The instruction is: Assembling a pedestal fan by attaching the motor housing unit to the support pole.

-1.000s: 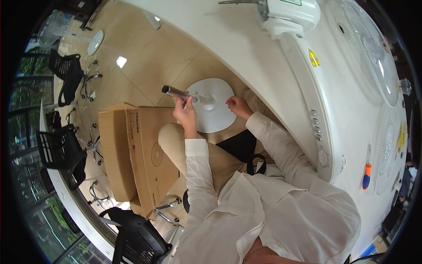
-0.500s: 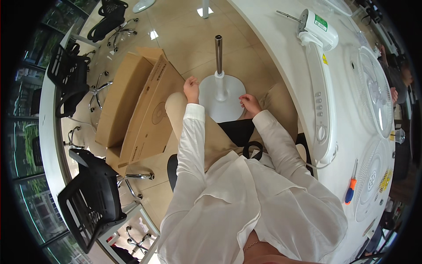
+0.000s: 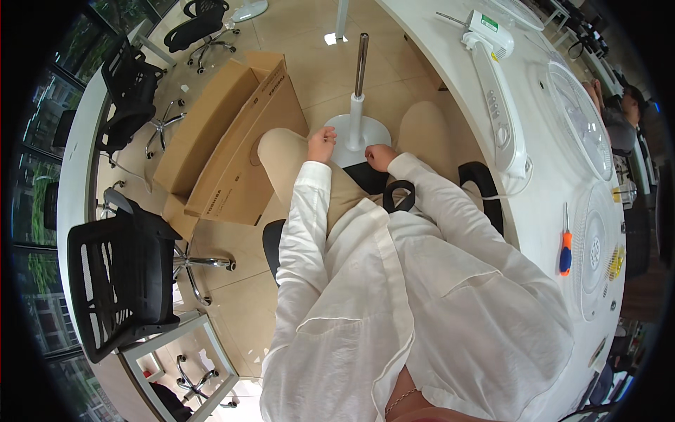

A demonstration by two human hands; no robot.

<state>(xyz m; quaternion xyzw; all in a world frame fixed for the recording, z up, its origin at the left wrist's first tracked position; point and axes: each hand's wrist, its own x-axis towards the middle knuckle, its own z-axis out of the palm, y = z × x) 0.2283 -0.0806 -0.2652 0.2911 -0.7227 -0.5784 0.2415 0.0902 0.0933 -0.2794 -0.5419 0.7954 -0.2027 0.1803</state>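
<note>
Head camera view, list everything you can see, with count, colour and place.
round fan base with upright metal pole: one, white base, grey pole, on the floor between the knees
open cardboard box: one, brown, on the floor at left
mesh office chairs: several, black, along the left
fan body with control buttons: one, white, lying on the white table
round fan grilles: two, white, on the table at right
screwdriver: one, orange handle, on the table
left hand: at the base's left edge
right hand: at the base's near edge
</note>
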